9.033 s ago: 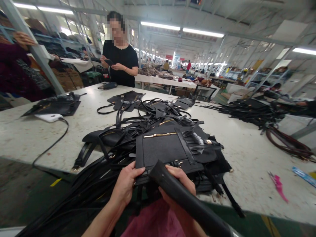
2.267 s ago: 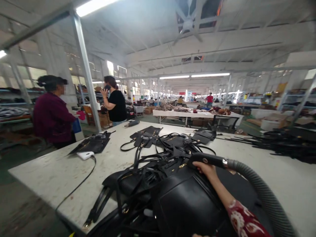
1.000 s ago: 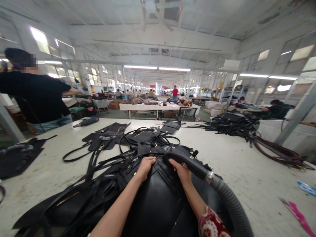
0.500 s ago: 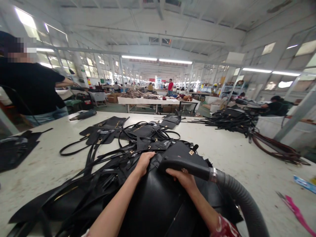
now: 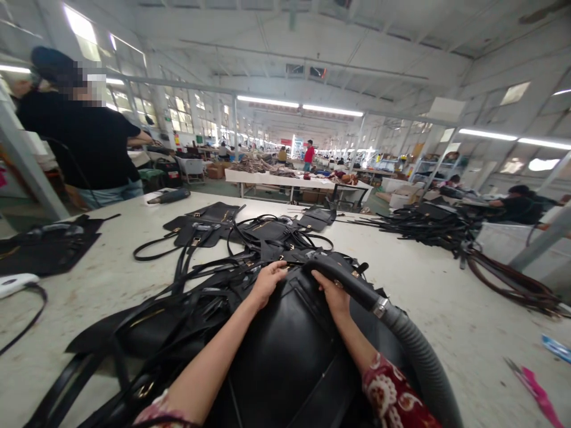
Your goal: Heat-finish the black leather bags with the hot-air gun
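Observation:
A large black leather bag (image 5: 285, 345) lies close in front of me, its top edge away from me. My left hand (image 5: 269, 284) pinches that top edge, thumb and fingers closed on it. My right hand (image 5: 332, 294) is closed around the curved black nozzle (image 5: 350, 285) of a vacuum hose, its tip at the bag's opening; most of the fingers are hidden behind it. A ribbed grey hose (image 5: 419, 351) runs from the nozzle down to the lower right. Against the bag's left side lie black straps and more black bags (image 5: 151, 318) with gold zips.
Several black bags (image 5: 207, 217) lie further back on the white table (image 5: 428, 279). A heap of black straps (image 5: 414, 226) and brown straps (image 5: 504, 270) is at right, with pink-handled scissors (image 5: 533, 386) nearer. A heat gun (image 5: 168, 196) lies at the far edge. A person (image 5: 84, 137) stands at left.
The nozzle has swung so its tip points further away from me and sits at the bag's top edge. Both hands have moved slightly up and away. The view has turned a little left.

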`<state>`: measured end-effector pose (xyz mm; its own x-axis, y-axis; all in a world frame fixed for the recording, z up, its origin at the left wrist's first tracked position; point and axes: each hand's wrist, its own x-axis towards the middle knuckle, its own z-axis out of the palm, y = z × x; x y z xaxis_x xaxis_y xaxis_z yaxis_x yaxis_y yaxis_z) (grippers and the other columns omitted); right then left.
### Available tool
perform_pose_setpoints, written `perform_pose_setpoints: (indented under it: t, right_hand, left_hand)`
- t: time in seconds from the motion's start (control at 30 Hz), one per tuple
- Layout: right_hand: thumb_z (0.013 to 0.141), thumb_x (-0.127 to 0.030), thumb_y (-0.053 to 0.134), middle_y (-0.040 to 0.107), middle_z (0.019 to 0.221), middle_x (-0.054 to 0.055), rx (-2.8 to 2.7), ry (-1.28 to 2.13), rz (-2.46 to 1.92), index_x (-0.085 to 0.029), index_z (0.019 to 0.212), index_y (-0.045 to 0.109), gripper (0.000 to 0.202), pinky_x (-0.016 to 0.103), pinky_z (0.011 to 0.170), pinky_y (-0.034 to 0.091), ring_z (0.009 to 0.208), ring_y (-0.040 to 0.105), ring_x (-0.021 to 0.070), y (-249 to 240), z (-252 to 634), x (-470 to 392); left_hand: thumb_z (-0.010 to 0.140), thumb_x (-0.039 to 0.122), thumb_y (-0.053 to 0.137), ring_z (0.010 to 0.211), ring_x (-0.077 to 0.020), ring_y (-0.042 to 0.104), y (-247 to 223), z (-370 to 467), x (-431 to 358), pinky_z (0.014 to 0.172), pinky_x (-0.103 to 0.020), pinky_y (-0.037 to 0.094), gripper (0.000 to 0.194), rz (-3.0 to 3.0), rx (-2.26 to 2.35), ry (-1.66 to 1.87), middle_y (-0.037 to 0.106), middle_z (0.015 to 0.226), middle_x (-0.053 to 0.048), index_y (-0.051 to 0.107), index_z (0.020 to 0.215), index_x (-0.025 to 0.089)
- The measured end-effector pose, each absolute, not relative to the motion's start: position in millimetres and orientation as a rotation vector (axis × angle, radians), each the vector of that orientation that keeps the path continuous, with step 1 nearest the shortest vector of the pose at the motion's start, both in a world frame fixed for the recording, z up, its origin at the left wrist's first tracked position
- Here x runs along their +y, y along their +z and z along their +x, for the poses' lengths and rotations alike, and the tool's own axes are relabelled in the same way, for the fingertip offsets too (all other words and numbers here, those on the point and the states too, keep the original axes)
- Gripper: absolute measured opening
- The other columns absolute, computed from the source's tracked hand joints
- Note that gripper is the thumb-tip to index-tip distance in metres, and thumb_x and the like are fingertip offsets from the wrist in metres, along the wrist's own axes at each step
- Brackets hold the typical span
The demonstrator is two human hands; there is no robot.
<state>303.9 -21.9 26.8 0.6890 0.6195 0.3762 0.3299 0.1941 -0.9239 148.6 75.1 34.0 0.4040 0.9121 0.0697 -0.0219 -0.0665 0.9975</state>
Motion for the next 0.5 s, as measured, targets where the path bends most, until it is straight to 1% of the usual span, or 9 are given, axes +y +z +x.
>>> perform_pose_setpoints:
  t: [0.1, 0.2, 0.3, 0.4, 0.5]
  right_hand:
    - [0.064, -0.052, 0.072, 0.057, 0.057, -0.005, -0.835, 0.196, -1.460, -0.023, 0.069, 0.060, 0.032, 0.031, 0.063, 0.047, 0.050, 0.052, 0.0160, 25, 312, -32]
    - [0.064, -0.051, 0.072, 0.058, 0.057, -0.004, -0.833, 0.183, -1.504, -0.023, 0.061, 0.059, 0.031, 0.033, 0.066, 0.047, 0.055, 0.054, 0.0179, 27, 316, -39]
    - [0.062, -0.052, 0.073, 0.056, 0.053, -0.004, -0.850, 0.191, -1.526, -0.024, 0.053, 0.055, 0.034, 0.033, 0.068, 0.046, 0.054, 0.053, 0.0184, 31, 315, -47]
    - [0.061, -0.052, 0.074, 0.053, 0.050, -0.005, -0.864, 0.171, -1.528, -0.024, 0.055, 0.056, 0.034, 0.034, 0.068, 0.046, 0.051, 0.051, 0.0176, 34, 313, -56]
    - [0.062, -0.053, 0.072, 0.053, 0.051, -0.005, -0.902, 0.162, -1.481, -0.023, 0.066, 0.062, 0.032, 0.036, 0.071, 0.047, 0.054, 0.053, 0.0191, 42, 306, -66]
  left_hand:
    - [0.054, 0.030, 0.075, 0.073, -0.0193, 0.060, 50, 100, 71, 0.074, -0.030, 0.044, 0.040, 1.528, 0.915, 0.947, 0.069, 0.075, -0.003, 0.073, 0.090, 0.015]
    - [0.055, 0.034, 0.074, 0.075, -0.0210, 0.060, 60, 40, 60, 0.074, -0.031, 0.044, 0.037, 1.710, 1.112, 0.979, 0.068, 0.075, -0.002, 0.073, 0.089, 0.017]
    - [0.056, 0.038, 0.076, 0.072, -0.0217, 0.061, 55, 0, 34, 0.069, -0.029, 0.045, 0.043, 1.694, 1.244, 0.930, 0.069, 0.074, -0.003, 0.072, 0.093, 0.017]
    - [0.053, 0.033, 0.079, 0.068, -0.0214, 0.064, 38, -11, 3, 0.061, -0.028, 0.046, 0.048, 1.408, 1.178, 0.866, 0.070, 0.074, -0.003, 0.069, 0.097, 0.016]
    - [0.054, 0.031, 0.080, 0.059, -0.0189, 0.063, 21, -8, -16, 0.055, -0.027, 0.047, 0.037, 1.096, 1.096, 0.876, 0.070, 0.069, -0.004, 0.068, 0.085, 0.014]
